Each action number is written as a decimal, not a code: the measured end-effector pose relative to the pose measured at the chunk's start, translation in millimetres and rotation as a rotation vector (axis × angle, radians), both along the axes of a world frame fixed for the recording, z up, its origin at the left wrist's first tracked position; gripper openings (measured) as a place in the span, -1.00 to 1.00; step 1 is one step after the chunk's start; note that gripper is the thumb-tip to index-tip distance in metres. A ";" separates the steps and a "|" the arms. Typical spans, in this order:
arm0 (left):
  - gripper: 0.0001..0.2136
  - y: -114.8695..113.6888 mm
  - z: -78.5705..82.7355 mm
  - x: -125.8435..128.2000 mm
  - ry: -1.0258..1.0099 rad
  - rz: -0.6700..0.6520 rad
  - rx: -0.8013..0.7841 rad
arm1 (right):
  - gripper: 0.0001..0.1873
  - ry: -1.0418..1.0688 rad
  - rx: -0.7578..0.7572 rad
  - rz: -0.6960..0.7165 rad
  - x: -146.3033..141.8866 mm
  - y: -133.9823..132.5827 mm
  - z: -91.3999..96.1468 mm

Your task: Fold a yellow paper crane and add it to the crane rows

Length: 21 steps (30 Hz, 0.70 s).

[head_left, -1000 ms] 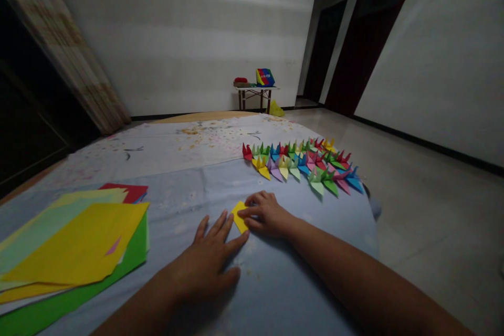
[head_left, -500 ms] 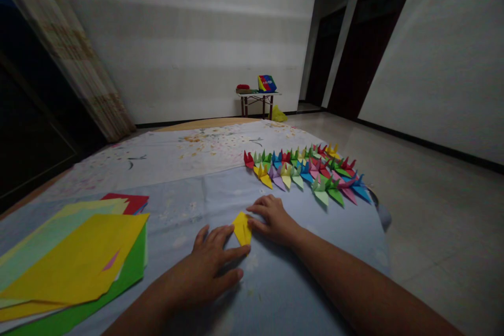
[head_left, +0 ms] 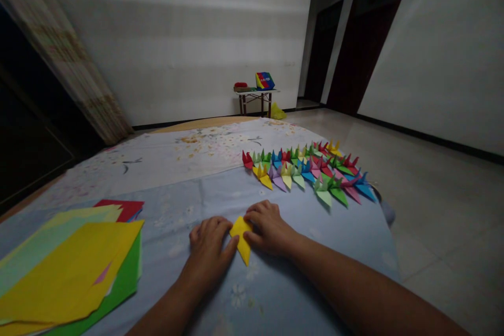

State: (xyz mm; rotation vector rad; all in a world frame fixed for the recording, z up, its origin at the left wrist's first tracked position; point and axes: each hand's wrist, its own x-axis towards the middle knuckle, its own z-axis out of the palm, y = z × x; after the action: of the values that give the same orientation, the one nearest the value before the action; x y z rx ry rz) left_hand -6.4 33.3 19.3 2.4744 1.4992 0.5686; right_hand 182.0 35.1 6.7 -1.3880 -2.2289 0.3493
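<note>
Paper cranes (head_left: 303, 170) stand finished in rows; one yellow paper piece (head_left: 241, 236) is not yet a crane.
In the head view, the long, pointed piece lies on the blue cloth (head_left: 189, 194) between the left hand (head_left: 208, 244) and right hand (head_left: 268, 228). Both hands are open, pressing it down without pinching. More paper sheets (head_left: 66, 268) lie to the left.

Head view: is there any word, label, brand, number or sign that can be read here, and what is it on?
One marking: small white lettering on the multicoloured striped box on the small white-topped table, too small and blurred to read. No text can be read on the folded yellow paper or the multicoloured paper origami cranes.
</note>
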 end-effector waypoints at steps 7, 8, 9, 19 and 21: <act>-0.88 -2.9 8.7 3.7 -0.354 -0.014 -0.272 | -0.73 0.151 -0.058 0.033 -1.6 1.0 0.5; -0.88 -3.1 9.4 4.3 -0.421 -0.017 -0.314 | -0.73 0.197 -0.075 0.034 -2.0 0.7 0.9; -0.85 -3.0 9.4 5.1 -0.490 -0.015 -0.353 | -0.71 0.258 -0.099 0.039 -2.5 0.4 1.3; -0.70 -0.1 11.8 11.5 -0.927 0.073 -0.693 | -0.69 0.762 -0.342 0.116 -4.2 0.9 2.4; -0.74 -1.2 13.9 11.5 -0.928 0.056 -0.718 | -0.67 0.781 -0.350 0.116 -3.6 1.4 0.9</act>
State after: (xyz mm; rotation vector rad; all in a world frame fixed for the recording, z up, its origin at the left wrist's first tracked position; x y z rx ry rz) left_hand 5.1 32.2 33.2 1.3216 1.0902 0.8339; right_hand 178.4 36.5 7.6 -1.0165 -1.6313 1.1456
